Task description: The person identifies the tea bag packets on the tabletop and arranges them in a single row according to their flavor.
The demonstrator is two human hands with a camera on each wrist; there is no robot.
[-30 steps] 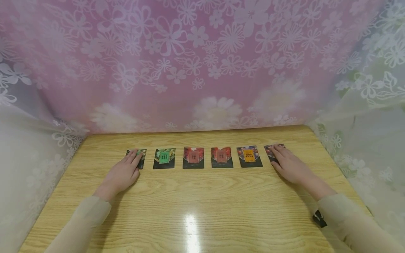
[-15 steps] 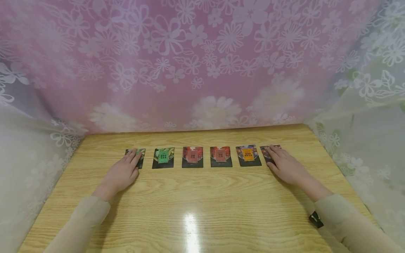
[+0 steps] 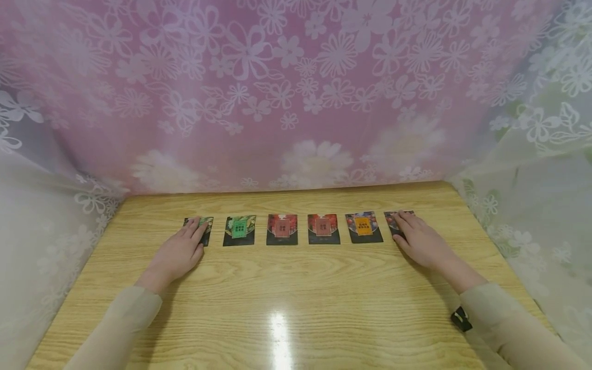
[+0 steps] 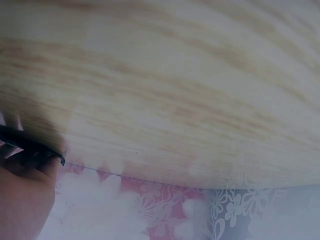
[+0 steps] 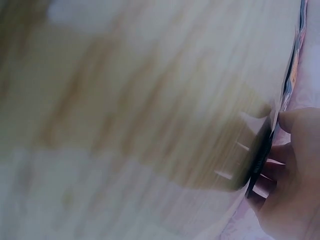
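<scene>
Several flat sachets lie in a row across the wooden table. My left hand (image 3: 178, 255) rests its extended fingers on the leftmost green-and-black sachet (image 3: 206, 239), covering much of it. At the row's other end, the straight fingers of my right hand (image 3: 426, 245) press on a dark sachet with a reddish print (image 3: 392, 221). Between the hands are a green-labelled sachet (image 3: 239, 230), two red ones, left (image 3: 282, 229) and right (image 3: 324, 229), and an orange-labelled one (image 3: 364, 227). Both wrist views show the fingers over a dark sachet edge, low against the tabletop.
The wooden table (image 3: 287, 282) reaches back to a pink floral curtain (image 3: 296, 103). Pale sheer curtains hang at the left (image 3: 37, 231) and right (image 3: 555, 231). A small black object (image 3: 461, 319) shows beside the right sleeve.
My right hand and the sachet under it shifted a little left, toward the orange-labelled one, then slid slightly back right. The left hand and the other sachets stayed in place.
</scene>
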